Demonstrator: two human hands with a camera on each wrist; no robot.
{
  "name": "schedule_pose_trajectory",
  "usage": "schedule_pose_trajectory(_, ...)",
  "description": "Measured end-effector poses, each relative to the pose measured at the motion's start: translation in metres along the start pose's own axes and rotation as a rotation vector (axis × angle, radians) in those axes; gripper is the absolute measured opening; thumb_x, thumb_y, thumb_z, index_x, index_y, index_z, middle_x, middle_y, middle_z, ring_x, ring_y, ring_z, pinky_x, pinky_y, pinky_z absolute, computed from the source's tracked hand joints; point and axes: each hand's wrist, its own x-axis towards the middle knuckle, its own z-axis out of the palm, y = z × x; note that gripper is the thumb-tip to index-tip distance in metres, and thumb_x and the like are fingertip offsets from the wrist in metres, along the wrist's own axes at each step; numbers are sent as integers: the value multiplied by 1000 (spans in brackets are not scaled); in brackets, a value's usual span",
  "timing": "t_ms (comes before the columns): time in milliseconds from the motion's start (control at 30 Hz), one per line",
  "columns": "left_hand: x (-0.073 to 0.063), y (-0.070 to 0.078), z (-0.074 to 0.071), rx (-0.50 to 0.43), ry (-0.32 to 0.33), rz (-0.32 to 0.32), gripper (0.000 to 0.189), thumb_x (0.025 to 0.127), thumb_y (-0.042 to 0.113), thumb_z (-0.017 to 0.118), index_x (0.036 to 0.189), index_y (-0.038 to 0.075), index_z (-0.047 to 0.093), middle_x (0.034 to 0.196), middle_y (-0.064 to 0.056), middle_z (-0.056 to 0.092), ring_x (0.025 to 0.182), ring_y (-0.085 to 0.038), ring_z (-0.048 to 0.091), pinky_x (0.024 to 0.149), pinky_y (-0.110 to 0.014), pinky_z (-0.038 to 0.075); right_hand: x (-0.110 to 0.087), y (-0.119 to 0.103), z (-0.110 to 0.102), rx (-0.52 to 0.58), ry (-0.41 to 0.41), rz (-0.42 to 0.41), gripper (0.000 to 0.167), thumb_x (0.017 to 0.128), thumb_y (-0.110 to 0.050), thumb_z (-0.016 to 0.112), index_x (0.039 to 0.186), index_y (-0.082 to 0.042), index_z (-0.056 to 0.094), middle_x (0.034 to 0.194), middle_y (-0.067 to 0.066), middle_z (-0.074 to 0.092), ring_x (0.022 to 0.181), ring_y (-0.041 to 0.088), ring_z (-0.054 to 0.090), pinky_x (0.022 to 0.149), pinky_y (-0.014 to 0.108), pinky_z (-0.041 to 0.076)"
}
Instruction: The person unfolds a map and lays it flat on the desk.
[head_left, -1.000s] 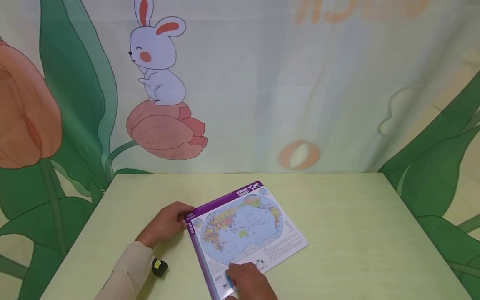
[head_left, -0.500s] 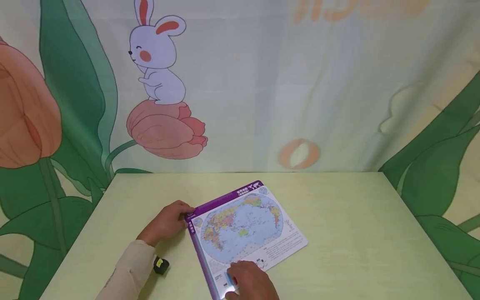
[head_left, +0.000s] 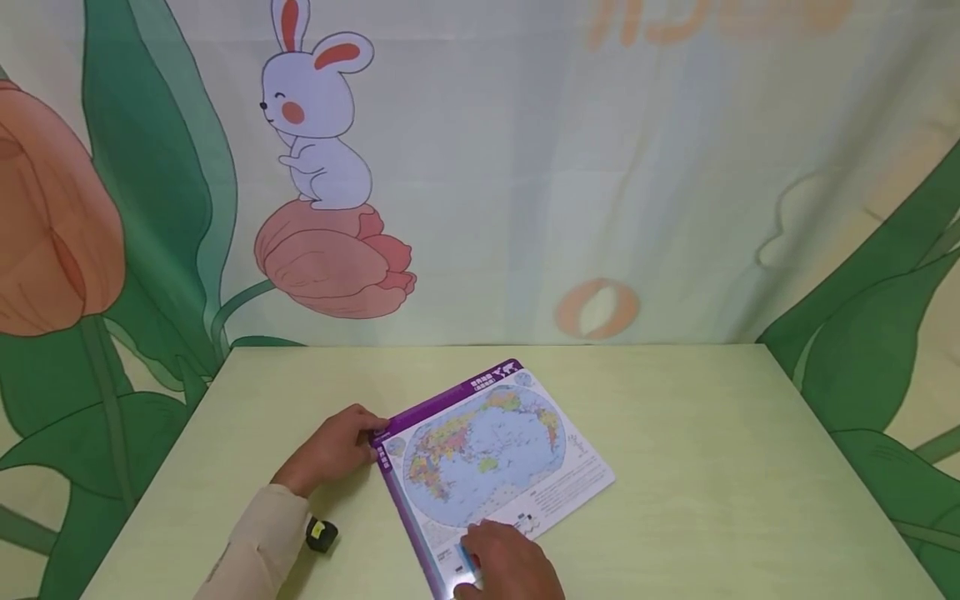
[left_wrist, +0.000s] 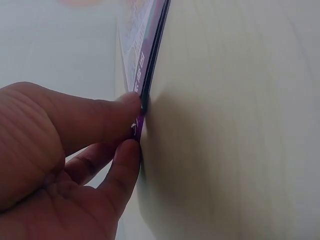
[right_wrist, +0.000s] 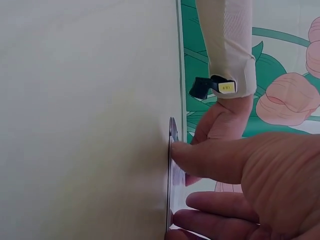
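A thin world map board with a purple border lies slanted on the pale table. At its upper left corner my left hand pinches the purple edge between thumb and fingers; the left wrist view shows the thumb on the printed face. Over the board's lower edge is my right hand. In the right wrist view its thumb and extended fingers stand apart, tips at the map's face. The right hand covers part of the lower edge, and the frame cuts off the board's lower left corner.
The pale table extends to both sides of the board. A small black device with a yellow label sits at the left cuff. Behind the table hangs a cloth backdrop printed with a rabbit and tulips.
The right hand has shifted slightly rightward on the map's lower edge, and the board has turned a touch. My left hand keeps its pinch on the corner.
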Motion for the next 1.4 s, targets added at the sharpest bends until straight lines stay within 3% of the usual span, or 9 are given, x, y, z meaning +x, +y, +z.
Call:
schedule_pose_trajectory(233, -7, 0, 3, -22, 7, -15, 46, 93, 2, 77, 139, 4, 69, 113, -5, 62, 102, -21, 56, 98, -42, 54, -6, 3, -3, -6, 31, 20, 30, 73, -28, 89, 89, -20, 65, 82, -14, 48, 71, 4, 42, 60, 25, 39)
schedule_pose_trajectory(400, -15, -1, 5, -35, 24, -3, 46, 92, 1, 78, 137, 3, 70, 110, -5, 62, 99, -20, 56, 94, -39, 53, -9, 6, -5, -10, 19, 53, 37, 73, -33, 90, 101, -17, 71, 93, -11, 61, 76, 7, 50, 64, 28, 45)
schedule_pose_trajectory(500, -19, 0, 7, -53, 31, 0, 45, 92, 0, 78, 136, 3, 70, 109, -5, 62, 98, -19, 56, 94, -39, 53, -10, 9, -6, -32, 12, 73, 49, 74, -37, 90, 113, -13, 74, 115, -2, 74, 97, 18, 67, 78, 37, 58)
schedule_pose_trajectory(600, -24, 1, 8, -69, 35, -2, 44, 92, 0, 78, 136, 3, 71, 108, -5, 62, 98, -20, 56, 94, -40, 53, -13, 11, -7, -44, 14, 83, 59, 74, -38, 89, 125, -11, 73, 135, 8, 72, 122, 32, 68, 93, 49, 60)
schedule_pose_trajectory(900, -38, 2, 16, -65, 85, -1, 44, 89, 5, 83, 132, 4, 74, 102, -3, 61, 92, -16, 54, 88, -36, 50, -20, 16, -10, -27, 13, 114, 67, 74, -40, 88, 132, -10, 71, 140, 8, 70, 132, 36, 64, 102, 57, 57)
schedule_pose_trajectory(1200, -58, 8, 26, -66, 132, -6, 39, 83, 6, 87, 121, 2, 79, 92, -1, 59, 84, -14, 51, 77, -30, 45, -24, 26, -14, -37, 3, 146, 68, 74, -40, 91, 132, -11, 70, 141, 9, 69, 129, 36, 66, 95, 55, 59)
schedule_pose_trajectory(1400, -71, 20, 30, -10, 143, -28, 39, 80, 10, 90, 116, 0, 80, 87, -1, 58, 79, -14, 49, 71, -27, 44, -26, 33, -18, -42, 5, 146, 66, 75, -39, 90, 131, -10, 70, 142, 9, 68, 126, 36, 68, 93, 53, 59)
